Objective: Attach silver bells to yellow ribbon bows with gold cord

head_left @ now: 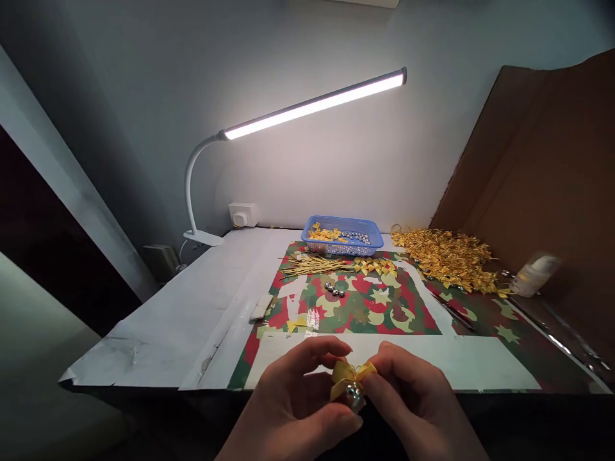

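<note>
A gold ribbon bow [342, 378] with shiny silver balls [354, 396] at its centre is held between my two hands, just off the table's front edge. My right hand [413, 390] pinches the bow's right loop between thumb and forefinger. Around the bow's left side curls my left hand [298, 397], its thumb beside the silver balls and its forefinger arched above; its other fingers are partly hidden behind. Beyond the hands, a short row of loose silver balls [335, 290] lies on the patterned mat [355, 314].
A blue basket [375, 240] contains gold bows and silver balls. Before it lie gold twist ties [312, 264] and more bows [377, 266]. At right are a heap of gold bows [446, 256], tweezers [454, 312], and a white bottle [533, 275] by cardboard [542, 160]. A lamp [317, 104] shines overhead.
</note>
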Demonstrator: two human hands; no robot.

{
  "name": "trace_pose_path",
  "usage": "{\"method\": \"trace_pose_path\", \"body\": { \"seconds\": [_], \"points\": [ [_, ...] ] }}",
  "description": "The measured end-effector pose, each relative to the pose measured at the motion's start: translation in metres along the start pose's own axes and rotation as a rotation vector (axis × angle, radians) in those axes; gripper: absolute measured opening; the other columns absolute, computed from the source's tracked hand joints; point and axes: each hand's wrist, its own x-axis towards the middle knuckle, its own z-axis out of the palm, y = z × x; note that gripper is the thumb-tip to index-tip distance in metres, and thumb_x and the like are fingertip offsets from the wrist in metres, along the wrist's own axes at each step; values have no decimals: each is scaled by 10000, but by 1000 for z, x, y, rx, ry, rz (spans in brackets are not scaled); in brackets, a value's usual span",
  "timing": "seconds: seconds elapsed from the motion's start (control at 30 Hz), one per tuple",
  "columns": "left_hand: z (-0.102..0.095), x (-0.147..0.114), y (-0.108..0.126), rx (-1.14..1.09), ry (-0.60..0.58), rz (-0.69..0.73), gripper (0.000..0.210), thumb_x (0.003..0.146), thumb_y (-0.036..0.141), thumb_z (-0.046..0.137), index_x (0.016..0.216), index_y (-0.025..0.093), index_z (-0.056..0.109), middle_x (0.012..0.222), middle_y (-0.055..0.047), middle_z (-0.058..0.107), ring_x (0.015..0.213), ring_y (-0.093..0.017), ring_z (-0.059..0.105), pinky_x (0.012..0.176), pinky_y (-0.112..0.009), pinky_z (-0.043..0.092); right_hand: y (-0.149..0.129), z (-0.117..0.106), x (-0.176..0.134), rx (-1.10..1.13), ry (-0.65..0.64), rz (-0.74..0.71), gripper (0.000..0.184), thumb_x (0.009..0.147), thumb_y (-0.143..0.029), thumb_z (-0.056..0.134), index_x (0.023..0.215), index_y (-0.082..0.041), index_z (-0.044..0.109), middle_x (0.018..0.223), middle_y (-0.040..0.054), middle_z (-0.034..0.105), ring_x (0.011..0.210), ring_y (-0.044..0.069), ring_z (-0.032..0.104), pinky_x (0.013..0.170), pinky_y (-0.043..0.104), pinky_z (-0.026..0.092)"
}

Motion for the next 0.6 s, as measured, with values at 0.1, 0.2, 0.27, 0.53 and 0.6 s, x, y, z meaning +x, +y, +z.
{"method": "trace_pose_path", "body": {
  "seconds": [0.1, 0.2, 0.27, 0.53, 0.6],
  "points": [
    [-2, 1, 2, -14, 6, -15, 341, 694, 270, 868, 1004, 250, 728, 822, 14, 685, 722, -128, 604, 673, -237, 472, -2, 2, 0, 60, 19, 20, 397, 891, -525, 623, 700, -178, 642, 658, -34, 430, 595, 105, 374, 560, 245, 288],
    [0, 4, 3, 7, 6, -23, 298, 720, 272, 854, 988, 232, 729, 746, 24, 670, 704, -118, 578, 698, -248, 473, -4, 3, -1, 69, 46, 3, 404, 883, -512, 640, 663, -173, 632, 651, -35, 432, 587, 101, 373, 559, 248, 284],
    [2, 5, 3, 3, -10, -43, 265, 729, 273, 850, 958, 219, 727, 707, 35, 652, 677, -107, 559, 689, -244, 466, -4, 4, -1, 83, 51, -6, 413, 881, -514, 642, 648, -173, 623, 647, -33, 442, 586, 101, 384, 560, 249, 285],
    [2, 4, 2, 30, -9, 18, 256, 732, 268, 844, 965, 241, 742, 841, 1, 706, 826, -162, 624, 791, -265, 499, 8, 13, -5, 96, 175, -40, 386, 869, -496, 665, 645, -183, 641, 621, -48, 377, 549, 90, 336, 529, 255, 238],
    [2, 4, 0, 57, 10, 59, 243, 746, 222, 829, 972, 260, 747, 806, 16, 697, 786, -146, 615, 764, -250, 507, 12, 12, -5, 76, 160, -61, 382, 872, -498, 658, 652, -185, 641, 623, -49, 376, 553, 93, 344, 530, 254, 245]
  ]
}}
